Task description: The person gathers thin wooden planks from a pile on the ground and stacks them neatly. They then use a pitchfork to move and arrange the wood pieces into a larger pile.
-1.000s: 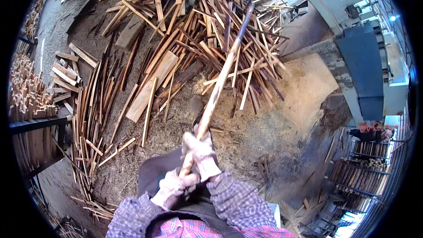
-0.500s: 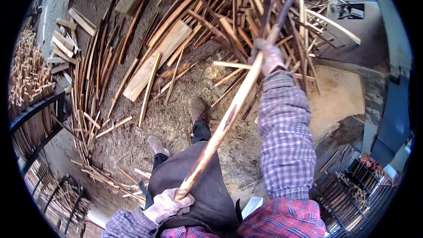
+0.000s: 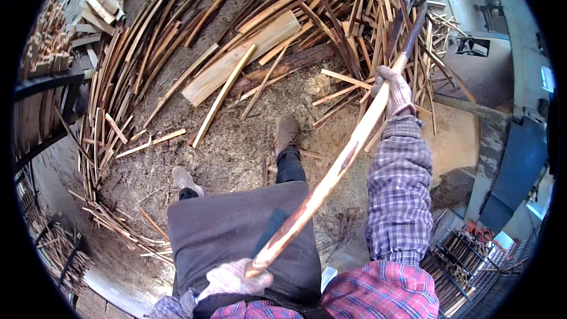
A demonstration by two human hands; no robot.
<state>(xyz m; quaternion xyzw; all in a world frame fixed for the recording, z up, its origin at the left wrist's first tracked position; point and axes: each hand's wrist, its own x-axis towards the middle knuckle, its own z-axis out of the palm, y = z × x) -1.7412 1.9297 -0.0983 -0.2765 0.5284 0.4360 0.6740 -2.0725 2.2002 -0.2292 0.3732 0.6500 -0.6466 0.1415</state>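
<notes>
My right hand (image 3: 396,90), in a pale work glove, is closed round the upper shaft of a long wooden-handled tool (image 3: 339,162). The tool slants from my lap up to the far right. A dark metal socket (image 3: 415,26) tops its shaft, and its far end is lost among the wood scraps, so its head's shape cannot be made out. At the butt end, my gloved left hand (image 3: 233,280) holds the handle low against my dark apron (image 3: 236,218). Beyond the right hand lies a tangled heap of wood strips (image 3: 360,23).
A wide plank (image 3: 242,56) and a bark-covered piece (image 3: 307,62) lie ahead on the debris-strewn ground. Long strips (image 3: 112,94) curve along the left. Metal racks of sticks stand at left (image 3: 56,248) and lower right (image 3: 458,260). A blue panel (image 3: 517,168) stands at right.
The view has shifted, so the wood heap sits farther up and right. My right hand and the tool appear farther right; both hands keep their hold on it.
</notes>
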